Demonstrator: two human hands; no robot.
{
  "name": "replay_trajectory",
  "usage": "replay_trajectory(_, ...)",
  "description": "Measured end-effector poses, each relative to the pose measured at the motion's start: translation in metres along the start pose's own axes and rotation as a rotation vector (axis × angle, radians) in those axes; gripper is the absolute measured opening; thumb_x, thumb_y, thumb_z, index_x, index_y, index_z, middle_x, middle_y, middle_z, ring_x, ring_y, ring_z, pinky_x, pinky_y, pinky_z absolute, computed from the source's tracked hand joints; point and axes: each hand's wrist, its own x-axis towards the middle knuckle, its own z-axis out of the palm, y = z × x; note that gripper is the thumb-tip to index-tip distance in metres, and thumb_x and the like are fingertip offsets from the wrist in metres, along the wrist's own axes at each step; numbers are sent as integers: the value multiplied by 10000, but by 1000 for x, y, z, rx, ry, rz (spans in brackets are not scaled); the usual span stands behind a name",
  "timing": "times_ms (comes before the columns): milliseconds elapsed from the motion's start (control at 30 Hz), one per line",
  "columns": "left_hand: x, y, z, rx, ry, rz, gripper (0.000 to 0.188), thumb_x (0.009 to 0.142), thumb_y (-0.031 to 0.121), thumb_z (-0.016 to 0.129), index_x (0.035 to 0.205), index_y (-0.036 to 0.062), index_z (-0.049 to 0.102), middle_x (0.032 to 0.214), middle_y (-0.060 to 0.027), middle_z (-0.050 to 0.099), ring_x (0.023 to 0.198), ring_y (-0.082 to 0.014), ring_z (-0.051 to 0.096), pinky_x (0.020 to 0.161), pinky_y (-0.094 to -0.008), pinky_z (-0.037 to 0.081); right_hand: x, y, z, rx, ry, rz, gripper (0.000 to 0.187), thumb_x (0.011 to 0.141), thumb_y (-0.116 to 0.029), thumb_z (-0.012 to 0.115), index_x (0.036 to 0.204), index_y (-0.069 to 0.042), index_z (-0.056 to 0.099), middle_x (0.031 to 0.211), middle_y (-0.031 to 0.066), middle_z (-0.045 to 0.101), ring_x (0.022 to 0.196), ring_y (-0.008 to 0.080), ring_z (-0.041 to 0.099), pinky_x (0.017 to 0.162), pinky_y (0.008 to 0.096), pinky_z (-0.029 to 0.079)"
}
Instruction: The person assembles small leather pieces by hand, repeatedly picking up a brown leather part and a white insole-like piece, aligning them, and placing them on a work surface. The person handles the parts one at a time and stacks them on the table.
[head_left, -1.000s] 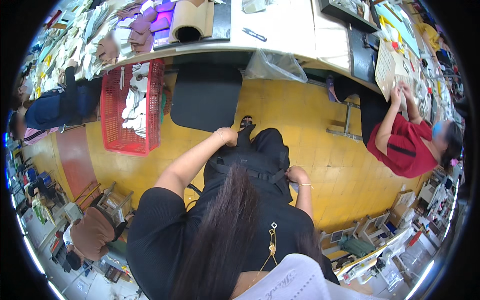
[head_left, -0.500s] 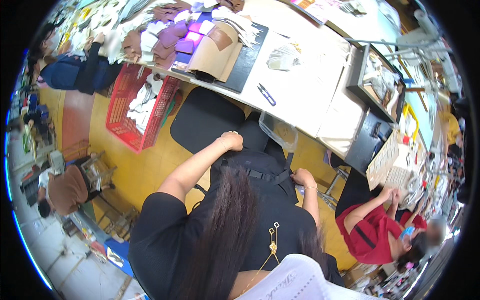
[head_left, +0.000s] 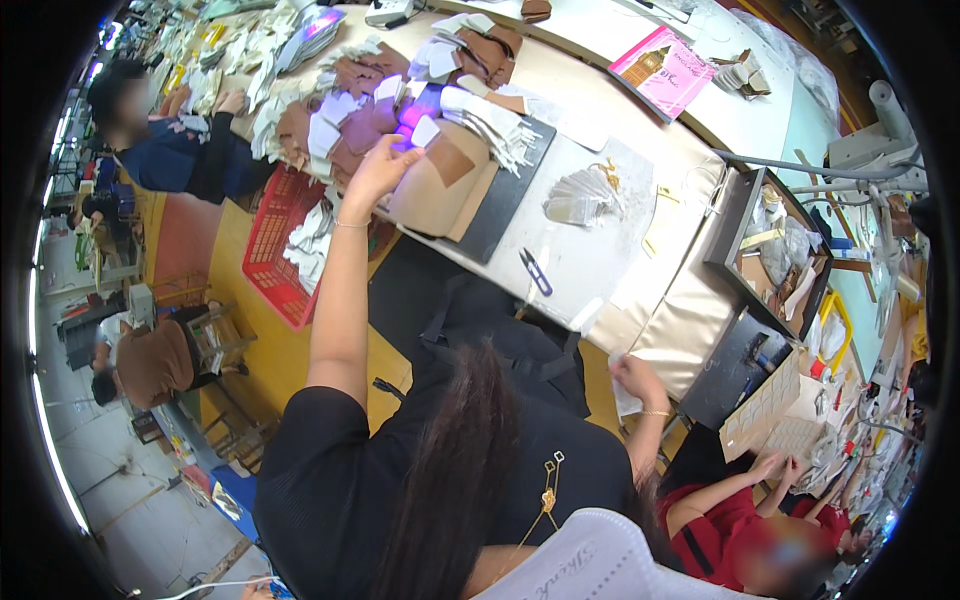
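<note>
My left hand (head_left: 382,172) reaches over the front of the worktable, fingers stretched out and apart. Its fingertips are at a purple-lit heap of brown and white cut pieces (head_left: 365,130), beside a beige rounded block (head_left: 440,190) with a brown patch (head_left: 447,160) on top. I cannot tell whether they touch a piece. My right hand (head_left: 640,382) is low at the table's front edge, fingers curled in. A pale, limp sheet (head_left: 622,392) hangs from it; whether it is plastic or cloth is unclear. Blue-handled thread snips (head_left: 537,272) lie on the table between my hands.
A red basket (head_left: 268,270) with white pieces stands left, below the table. Fanned thin pieces (head_left: 580,197) lie mid-table. A black tray (head_left: 765,250) of scraps is at the right, a pink booklet (head_left: 662,72) farther back. Co-workers sit left and right, one in red (head_left: 720,525).
My left hand has risen from my lap to the heap of pieces. My right hand has come up from my side to the table edge. I am nearer the table now.
</note>
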Motion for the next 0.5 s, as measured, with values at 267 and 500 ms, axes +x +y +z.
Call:
replay_trajectory(267,84,-17,7,-421,-361,-378,417,874,370,671,1077,18,580,773,-17,582,619,-76,559,498,-214,462,-21,-64,-126,218,701,59,473,875,36,547,1321,-113,503,843,103,641,623,154,599,614,280,467)
replay_trajectory(500,98,-5,-17,-536,-728,-429,245,874,199,678,979,-9,603,797,-56,665,538,-101,624,454,-170,502,86,-143,-156,763,934,-134,288,912,-13,598,1197,23,595,852,13,603,781,69,523,733,181,411)
